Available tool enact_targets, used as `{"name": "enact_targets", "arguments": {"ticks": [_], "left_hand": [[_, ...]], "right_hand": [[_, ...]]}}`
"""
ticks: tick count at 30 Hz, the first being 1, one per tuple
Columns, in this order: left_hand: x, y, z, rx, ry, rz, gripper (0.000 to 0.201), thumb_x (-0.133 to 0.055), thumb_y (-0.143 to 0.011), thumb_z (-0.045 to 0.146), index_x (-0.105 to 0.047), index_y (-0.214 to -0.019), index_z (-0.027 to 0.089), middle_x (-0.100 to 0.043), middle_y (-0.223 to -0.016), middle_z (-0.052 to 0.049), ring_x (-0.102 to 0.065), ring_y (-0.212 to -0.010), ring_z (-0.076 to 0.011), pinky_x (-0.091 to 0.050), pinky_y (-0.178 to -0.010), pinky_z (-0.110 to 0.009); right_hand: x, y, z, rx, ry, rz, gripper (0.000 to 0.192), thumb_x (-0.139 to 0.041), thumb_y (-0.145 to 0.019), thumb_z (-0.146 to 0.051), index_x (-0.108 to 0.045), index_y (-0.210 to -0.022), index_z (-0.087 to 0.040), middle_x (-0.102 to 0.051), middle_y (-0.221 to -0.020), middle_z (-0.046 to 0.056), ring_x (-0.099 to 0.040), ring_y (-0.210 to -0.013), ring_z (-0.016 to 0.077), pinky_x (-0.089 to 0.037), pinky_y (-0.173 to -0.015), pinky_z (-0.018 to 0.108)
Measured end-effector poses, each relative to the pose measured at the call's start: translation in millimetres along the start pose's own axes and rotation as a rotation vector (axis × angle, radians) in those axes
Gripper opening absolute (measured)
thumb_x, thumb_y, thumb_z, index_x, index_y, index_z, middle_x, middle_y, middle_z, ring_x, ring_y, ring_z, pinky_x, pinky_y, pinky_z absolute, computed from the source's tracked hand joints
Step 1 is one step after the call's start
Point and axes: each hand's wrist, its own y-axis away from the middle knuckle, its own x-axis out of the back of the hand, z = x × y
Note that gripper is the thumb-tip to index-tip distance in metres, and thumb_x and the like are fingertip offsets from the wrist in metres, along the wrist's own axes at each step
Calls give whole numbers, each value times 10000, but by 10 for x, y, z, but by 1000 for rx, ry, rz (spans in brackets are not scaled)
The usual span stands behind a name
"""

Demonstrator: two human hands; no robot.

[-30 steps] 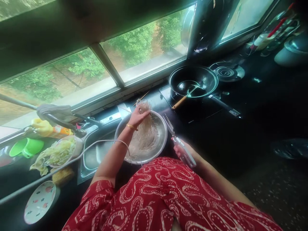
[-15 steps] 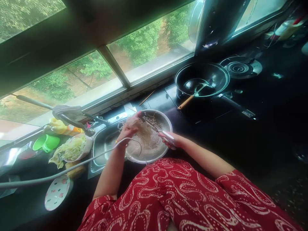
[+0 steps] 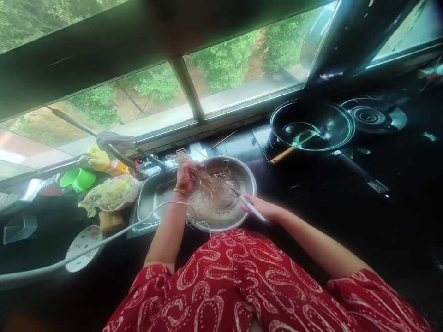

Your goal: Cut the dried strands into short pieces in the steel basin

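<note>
My left hand is closed round a bundle of thin pale noodles above the left side of a metal basin. Loose strands hang down into the basin, and others stick out behind the fingers. My right hand, at the basin's right rim, grips white-handled scissors. Their dark blades point left into the basin, near the hanging strands. Whether the blades touch any noodles is hard to make out. Short cut-looking pieces lie in the basin.
Left of the basin is a steel sink with a faucet. Farther left stand a bowl of sliced pale vegetable, a green cup and a patterned plate. A wok with a spatula sits at right. A grey hose crosses in front.
The view has shifted, moving the scene rightward. My left hand has turned upright with the noodles. The scissors have drawn back toward the right rim, away from the bundle.
</note>
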Motion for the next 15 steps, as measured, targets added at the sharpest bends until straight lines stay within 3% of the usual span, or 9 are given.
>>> {"name": "enact_targets", "arguments": {"ticks": [2, 5, 9, 15], "left_hand": [[1, -24, -51, 79, -37, -21, 318, -628, -808, 468, -644, -725, 161, -683, -709, -67, -680, -704, -192, -572, -658, -332], [-55, 8, -98, 123, -117, -91, 286, -669, -794, 425, -678, -739, 144, -714, -778, -94, -676, -722, -186, -559, -626, -294], [-175, 68, -83, 84, -147, -189, 207, -725, -776, 349, -701, -754, 144, -720, -869, -94, -675, -815, -196, -563, -713, -304], [-255, 92, -7, 1, -245, -348, 226, -756, -767, 340, -710, -856, 138, -692, -921, -83, -642, -939, -213, -518, -875, -343]], "right_hand": [[96, 206, -144, 93, 230, 40, 489, -763, -709, -413, -574, -1090, -172, -647, -929, 40, -571, -802, 157, -461, -736, 286], [219, 372, -390, 160, 505, 98, 574, -750, -703, -429, -555, -1184, -183, -641, -1052, 78, -585, -908, 219, -447, -809, 339], [351, 337, -625, 256, 822, 199, 694, -745, -696, -505, -528, -1279, -197, -603, -1175, 131, -560, -1072, 300, -417, -903, 385], [494, 246, -816, 193, 1141, 175, 860, -704, -694, -624, -466, -1391, -180, -583, -1197, 195, -550, -1092, 377, -413, -927, 471]]}}
